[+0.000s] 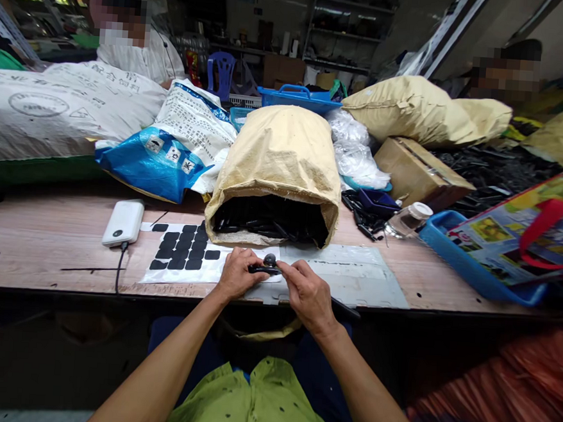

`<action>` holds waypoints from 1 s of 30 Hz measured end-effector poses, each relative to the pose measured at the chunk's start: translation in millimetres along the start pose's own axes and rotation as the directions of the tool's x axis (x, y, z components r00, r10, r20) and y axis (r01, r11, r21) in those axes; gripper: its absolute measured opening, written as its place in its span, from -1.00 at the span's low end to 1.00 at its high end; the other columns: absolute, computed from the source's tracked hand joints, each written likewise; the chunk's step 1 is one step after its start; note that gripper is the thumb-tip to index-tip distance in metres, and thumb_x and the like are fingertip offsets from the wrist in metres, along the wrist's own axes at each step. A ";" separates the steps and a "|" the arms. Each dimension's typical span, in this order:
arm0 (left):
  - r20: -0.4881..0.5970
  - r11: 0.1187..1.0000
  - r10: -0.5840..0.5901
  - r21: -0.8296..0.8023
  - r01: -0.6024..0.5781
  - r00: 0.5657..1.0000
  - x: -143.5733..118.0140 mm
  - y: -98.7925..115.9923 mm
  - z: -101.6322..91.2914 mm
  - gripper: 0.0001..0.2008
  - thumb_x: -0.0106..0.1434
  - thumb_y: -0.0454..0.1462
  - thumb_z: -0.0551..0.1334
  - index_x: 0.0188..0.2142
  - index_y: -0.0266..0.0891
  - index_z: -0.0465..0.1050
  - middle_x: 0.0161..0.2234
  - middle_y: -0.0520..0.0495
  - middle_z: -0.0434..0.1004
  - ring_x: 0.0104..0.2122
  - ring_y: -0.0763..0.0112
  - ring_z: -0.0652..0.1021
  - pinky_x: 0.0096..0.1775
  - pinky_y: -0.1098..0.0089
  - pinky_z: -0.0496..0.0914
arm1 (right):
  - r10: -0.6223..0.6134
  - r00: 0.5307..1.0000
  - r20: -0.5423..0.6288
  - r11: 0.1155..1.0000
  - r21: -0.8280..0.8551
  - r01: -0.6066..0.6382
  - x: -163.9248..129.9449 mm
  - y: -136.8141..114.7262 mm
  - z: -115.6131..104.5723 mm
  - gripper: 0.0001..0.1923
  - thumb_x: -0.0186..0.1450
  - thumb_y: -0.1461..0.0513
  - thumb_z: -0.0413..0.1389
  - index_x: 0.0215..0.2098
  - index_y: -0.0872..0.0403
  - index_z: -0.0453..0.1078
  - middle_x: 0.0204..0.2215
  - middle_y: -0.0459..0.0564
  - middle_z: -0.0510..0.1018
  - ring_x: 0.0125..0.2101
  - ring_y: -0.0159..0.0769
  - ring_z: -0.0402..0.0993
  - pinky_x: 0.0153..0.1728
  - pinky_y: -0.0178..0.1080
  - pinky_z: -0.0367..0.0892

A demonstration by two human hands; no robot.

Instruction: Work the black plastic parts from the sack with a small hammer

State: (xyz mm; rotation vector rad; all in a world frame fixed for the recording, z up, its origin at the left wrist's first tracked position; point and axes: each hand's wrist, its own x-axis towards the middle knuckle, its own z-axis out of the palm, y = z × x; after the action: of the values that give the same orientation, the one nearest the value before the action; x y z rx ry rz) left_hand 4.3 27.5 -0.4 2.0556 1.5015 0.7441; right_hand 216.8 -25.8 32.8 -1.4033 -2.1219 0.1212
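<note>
- Left hand (235, 273) closed around one end of a small black plastic part (264, 267), fingers curled, just above the near edge of the table (43, 239).
- Right hand (305, 290) pinching the other end of the same part, thumb and forefinger close together near its round knob.
- Part held between both hands, over a grey sheet (354, 277) and right in front of the open yellow sack (279, 166).
- Probably light and stiff, as moulded plastic; smooth surface, so maybe a little slippery. Best taken by the thin straight end, with the knob left free.
- Inside the sack, many similar black pieces, lying loose.
- To the left, a white sheet with black pads (182, 249) and a white power bank (123, 222) with its cable.
- To the right, a plastic bottle (409, 220) and a blue tray (474, 273).
</note>
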 end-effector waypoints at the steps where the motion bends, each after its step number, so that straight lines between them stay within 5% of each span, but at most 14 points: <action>1: -0.002 1.000 -0.001 -0.007 0.001 1.000 0.0 -0.1 0.3 -0.80 0.12 -0.10 0.47 -0.24 -0.01 0.68 -0.27 -0.02 0.60 -0.13 0.14 0.41 -0.06 0.18 0.29 | 0.006 1.000 -0.028 1.000 0.015 -0.005 -0.8 1.1 -0.9 -0.59 0.48 0.32 -0.02 0.20 -0.12 0.44 -0.23 -0.02 0.53 -0.25 -0.30 0.51 -0.24 -0.34 0.38; 11: -0.003 1.000 -0.011 0.014 0.011 1.000 0.0 2.7 0.0 -0.80 0.10 -0.13 0.46 -0.24 -0.01 0.68 -0.27 -0.01 0.61 -0.15 0.14 0.43 -0.07 0.17 0.29 | 0.058 0.996 -0.067 0.998 0.016 -0.057 -5.7 29.6 -2.8 -0.66 0.51 0.24 -0.01 0.16 -0.12 0.46 -0.22 -0.03 0.56 -0.24 -0.29 0.54 -0.24 -0.33 0.40; 20: -0.018 1.000 -0.024 0.010 0.024 1.000 -1.4 4.4 1.2 -0.82 0.10 -0.16 0.46 -0.26 -0.04 0.67 -0.28 0.00 0.60 -0.15 0.16 0.43 -0.05 0.17 0.28 | -0.105 0.994 0.002 0.988 -0.112 0.105 13.8 83.7 -0.7 -0.73 0.46 0.25 0.08 0.02 -0.07 0.57 -0.30 0.00 0.53 -0.23 -0.21 0.41 -0.17 -0.21 0.33; 30: -0.053 0.993 0.120 0.020 -0.119 0.991 -11.6 17.0 -5.6 -0.84 0.28 -0.13 0.35 -0.19 -0.11 0.62 -0.24 -0.07 0.59 -0.13 0.15 0.43 -0.03 0.15 0.28 | -0.085 0.996 0.002 0.991 -0.107 0.085 12.1 89.5 8.8 -0.76 0.45 0.23 0.11 0.01 -0.04 0.56 -0.27 -0.01 0.49 -0.22 -0.21 0.36 -0.15 -0.19 0.28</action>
State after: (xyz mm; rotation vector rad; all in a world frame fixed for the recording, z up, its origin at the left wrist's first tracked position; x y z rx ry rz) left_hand 9.4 12.1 13.4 2.1696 1.4281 0.8420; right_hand 281.7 26.2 -3.5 -1.3701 -2.2113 -0.0282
